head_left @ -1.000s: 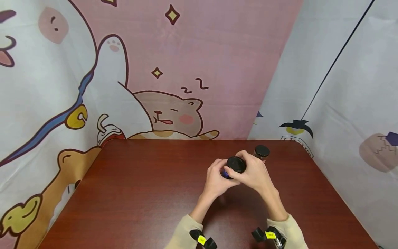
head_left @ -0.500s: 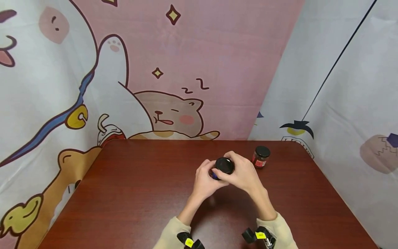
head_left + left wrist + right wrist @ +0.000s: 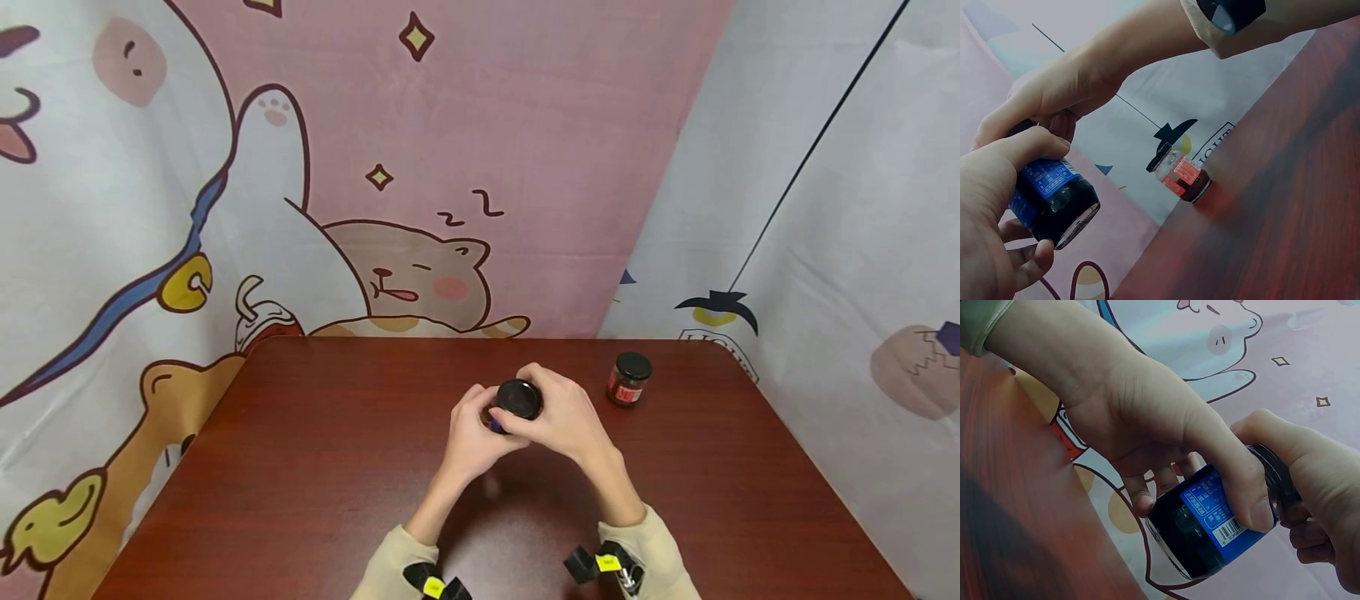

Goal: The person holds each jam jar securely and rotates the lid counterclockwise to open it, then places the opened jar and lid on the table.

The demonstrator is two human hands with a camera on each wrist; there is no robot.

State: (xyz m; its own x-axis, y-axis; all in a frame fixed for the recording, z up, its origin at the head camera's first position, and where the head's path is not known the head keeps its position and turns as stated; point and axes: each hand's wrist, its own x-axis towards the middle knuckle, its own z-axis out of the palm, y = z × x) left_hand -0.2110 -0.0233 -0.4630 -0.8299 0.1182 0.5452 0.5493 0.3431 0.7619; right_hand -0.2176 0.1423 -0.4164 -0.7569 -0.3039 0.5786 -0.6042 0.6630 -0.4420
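Both hands hold a dark glass jar with a black lid (image 3: 519, 399) and a blue label (image 3: 1047, 178), raised above the table. My left hand (image 3: 474, 433) grips the jar's body, its thumb across the label and fingers near the base. Around the lid my right hand (image 3: 566, 417) curls its fingers and thumb, hiding much of it in the wrist views. The label's barcode and small white print show in the right wrist view, on the jar body (image 3: 1191, 537). Whether the lid is loose or tight I cannot tell.
A second jar (image 3: 628, 380), with a black lid and red label, stands upright at the far right of the reddish-brown table (image 3: 322, 467). Behind the table hangs a cartoon-printed cloth (image 3: 562, 167). Black cameras are strapped to both wrists.
Both hands have moved left together with the blue-labelled jar, keeping their hold. The red-labelled jar, at first mostly hidden behind the right hand, now shows fully.
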